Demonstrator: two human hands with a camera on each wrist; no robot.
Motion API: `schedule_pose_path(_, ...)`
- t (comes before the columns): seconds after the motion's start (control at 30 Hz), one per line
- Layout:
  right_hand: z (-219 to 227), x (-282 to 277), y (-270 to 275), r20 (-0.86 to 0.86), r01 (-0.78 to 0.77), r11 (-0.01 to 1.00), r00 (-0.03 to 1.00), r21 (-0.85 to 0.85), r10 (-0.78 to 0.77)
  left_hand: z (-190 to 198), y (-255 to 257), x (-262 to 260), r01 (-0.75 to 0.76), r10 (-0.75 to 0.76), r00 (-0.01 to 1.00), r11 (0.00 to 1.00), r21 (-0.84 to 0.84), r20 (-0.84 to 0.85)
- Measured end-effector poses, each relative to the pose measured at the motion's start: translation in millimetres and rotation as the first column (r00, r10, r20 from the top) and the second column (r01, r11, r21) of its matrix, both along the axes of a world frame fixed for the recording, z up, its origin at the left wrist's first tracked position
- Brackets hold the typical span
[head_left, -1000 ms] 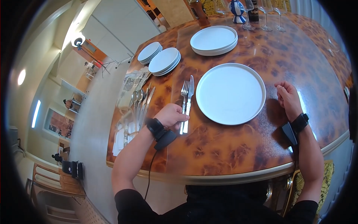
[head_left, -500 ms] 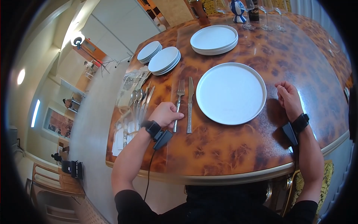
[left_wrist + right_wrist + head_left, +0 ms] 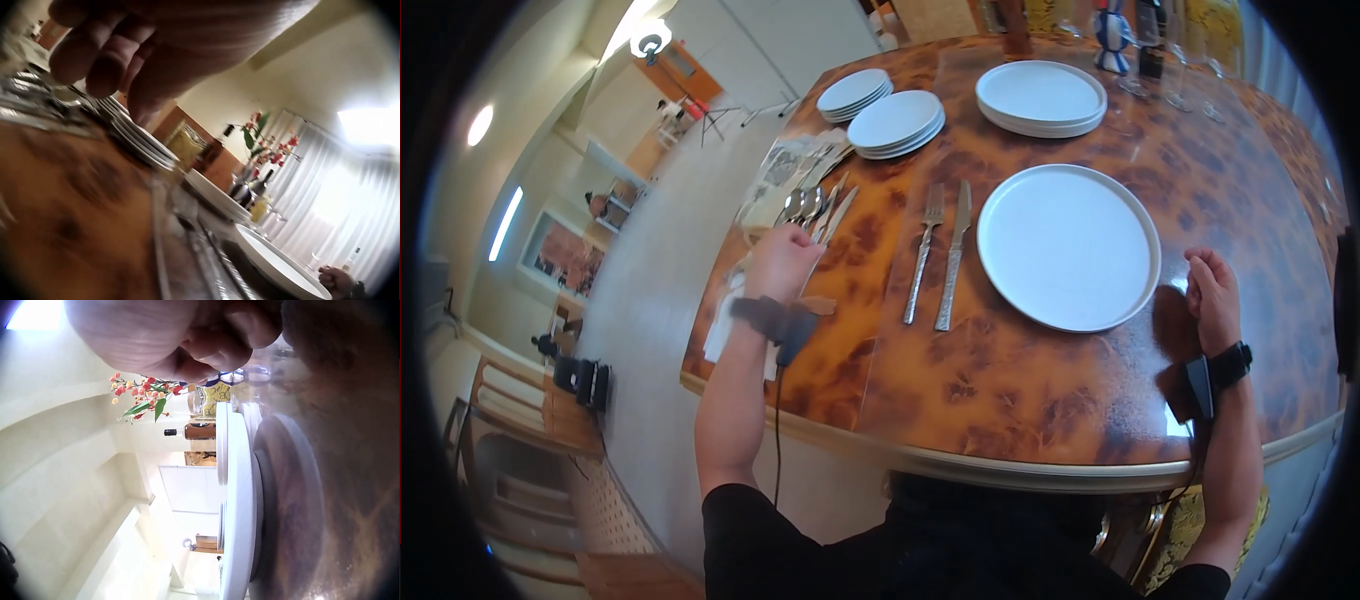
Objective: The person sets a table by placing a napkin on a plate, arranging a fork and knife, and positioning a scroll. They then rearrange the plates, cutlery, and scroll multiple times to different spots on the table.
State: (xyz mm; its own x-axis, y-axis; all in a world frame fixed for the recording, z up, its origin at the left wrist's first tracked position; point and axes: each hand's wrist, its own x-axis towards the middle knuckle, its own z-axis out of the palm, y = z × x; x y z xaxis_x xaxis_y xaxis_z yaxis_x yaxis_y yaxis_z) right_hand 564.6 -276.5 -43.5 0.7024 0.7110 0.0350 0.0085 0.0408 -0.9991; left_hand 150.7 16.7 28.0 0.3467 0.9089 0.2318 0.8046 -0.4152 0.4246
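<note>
Head, unlike right wrist: fork point(image 3: 921, 258), knife point(image 3: 952, 267)

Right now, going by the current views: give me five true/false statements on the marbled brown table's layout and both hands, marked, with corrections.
1. The silver fork lies left of the silver knife. True.
2. Both rest on top of the large round white plate. False: they lie beside it, on the marbled brown table.
3. The left hand is nearer the shiny metal spoons than the large round white plate. True.
4. The right hand grips the plate's rim. False: it is apart from the plate, on its right.
5. The small round white plates form two stacks. True.
</note>
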Motion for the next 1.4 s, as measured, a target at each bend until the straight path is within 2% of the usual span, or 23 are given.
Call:
schedule_pose_path(0.1, 1, -1, 0, 0.007, -0.012, 1.000, 1.000, -0.020, 0.012, 10, 11, -53, -0.148, 0.148, 0.989, 0.989, -0.023, -0.013)
schedule_pose_path(0.17, -3, 0, 0, 0.029, -0.008, 1.000, 1.000, -0.014, 0.009, -3, 25, -96, -0.161, 0.161, 0.987, 0.987, -0.002, 0.018)
schedule_pose_path(0.3, -7, 3, 0, 0.038, 0.005, 1.000, 0.999, 0.009, -0.005, -9, 11, -126, -0.187, 0.187, 0.982, 0.981, -0.042, -0.012)
schedule_pose_path(0.43, -14, 9, -3, 0.032, -0.004, 0.999, 0.999, 0.046, 0.003, -12, -9, -132, -0.164, 0.163, 0.986, 0.979, -0.123, -0.023)
schedule_pose_path(0.53, -15, 10, -4, 0.040, -0.013, 0.998, 0.999, 0.068, 0.011, -9, -25, -127, -0.253, 0.251, 0.967, 0.964, -0.076, -0.037)
schedule_pose_path(0.57, -15, 10, -4, 0.045, -0.016, 0.998, 0.999, 0.068, 0.013, -17, -21, -137, -0.241, 0.239, 0.970, 0.970, -0.035, -0.042)
schedule_pose_path(0.67, -16, 11, -5, 0.052, -0.019, 0.998, 0.999, 0.066, 0.015, -5, -33, -130, -0.295, 0.266, 0.949, 0.939, -0.179, -0.167)
schedule_pose_path(0.77, -18, 13, -2, 0.047, -0.023, 0.997, 0.999, 0.076, 0.019, -25, -17, -148, -0.229, 0.206, 0.969, 0.957, -0.178, -0.138)
schedule_pose_path(0.97, -12, 6, -4, 0.020, 0.012, 0.998, 1.000, 0.061, -0.013, -28, -11, -145, -0.227, 0.207, 0.966, 0.966, -0.125, -0.152)
schedule_pose_path(1.0, -12, 6, -3, 0.005, 0.011, 0.998, 1.000, 0.062, -0.011, -29, -10, -146, -0.218, 0.209, 0.974, 0.970, -0.112, -0.083)
schedule_pose_path(1.07, -9, 4, -4, 0.019, -0.001, 0.999, 1.000, 0.051, 0.000, -24, -7, -147, -0.237, 0.231, 0.971, 0.967, -0.092, -0.065)
schedule_pose_path(1.13, -9, 3, -2, 0.013, 0.016, 0.999, 1.000, 0.043, -0.016, -10, -15, -138, -0.176, 0.184, 0.981, 0.977, -0.119, 0.060)
schedule_pose_path(1.17, -8, 2, -1, 0.014, 0.023, 0.999, 1.000, 0.037, -0.023, -4, -24, -128, -0.061, 0.099, 0.969, 0.983, -0.170, 0.225)
schedule_pose_path(1.2, -8, 2, -1, 0.009, 0.026, 0.999, 1.000, 0.033, -0.027, 11, -47, -105, 0.014, 0.043, 0.956, 0.981, -0.192, 0.290)
schedule_pose_path(1.23, -7, 1, 0, 0.006, 0.029, 0.999, 1.000, 0.028, -0.029, 20, -66, -87, 0.069, -0.024, 0.973, 0.980, -0.185, 0.231)
schedule_pose_path(1.27, -6, 1, 1, 0.005, 0.028, 0.999, 1.000, 0.023, -0.028, 29, -88, -68, 0.219, -0.203, 0.969, 0.970, -0.109, 0.144)
schedule_pose_path(1.3, -4, 0, 1, 0.015, 0.031, 0.999, 0.999, 0.009, -0.031, 40, -111, -42, 0.416, -0.405, 0.907, 0.905, -0.087, 0.114)
schedule_pose_path(1.33, -4, 0, 0, 0.014, 0.024, 1.000, 1.000, 0.013, -0.024, 36, -122, -27, 0.599, -0.592, 0.799, 0.798, -0.063, 0.104)
schedule_pose_path(1.4, -5, 1, -1, 0.014, 0.001, 1.000, 1.000, 0.028, -0.001, 32, -145, 13, 0.841, -0.842, 0.539, 0.537, -0.062, 0.016)
